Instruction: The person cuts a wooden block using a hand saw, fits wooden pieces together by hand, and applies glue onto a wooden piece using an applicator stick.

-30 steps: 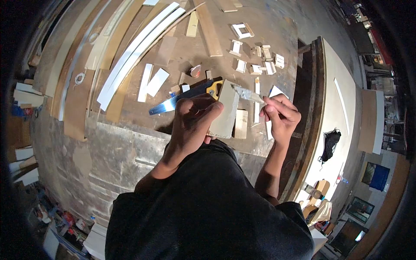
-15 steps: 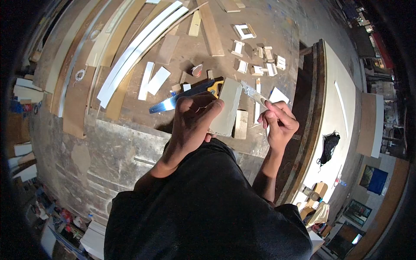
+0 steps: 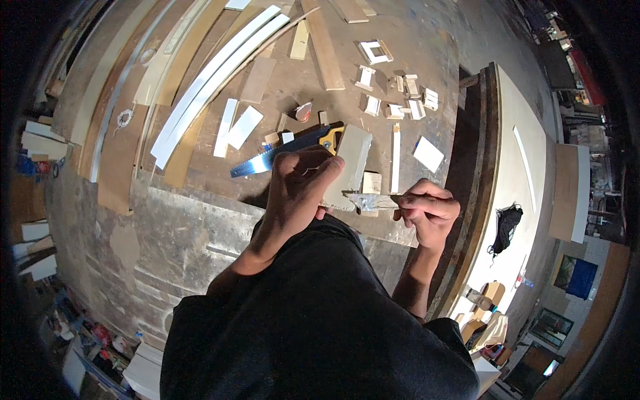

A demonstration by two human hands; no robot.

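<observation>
My left hand point(image 3: 297, 193) grips a pale rectangular block point(image 3: 351, 163), its thumb on the near face and fingertips showing beneath. Between the fingers and thumb of my right hand point(image 3: 430, 210) is a small flat spreader point(image 3: 373, 201) smeared with whitish paste. Its tip lies at the block's lower right corner. Beyond my left hand, a handsaw point(image 3: 263, 160) with a yellow and black handle rests on the table. A short wooden piece point(image 3: 372, 181) is just right of the block, partly behind the spreader.
Long boards and white strips point(image 3: 217, 87) cover the table's left side. Several small wooden assemblies point(image 3: 412, 87) stand at the back right, near a white plate point(image 3: 428, 155). On the right bench point(image 3: 527, 160) lies a black cloth-like item point(image 3: 507, 228).
My right hand has moved down, bringing the spreader from the block's upper right side to its lower right corner. My left hand still holds the block in nearly the same place.
</observation>
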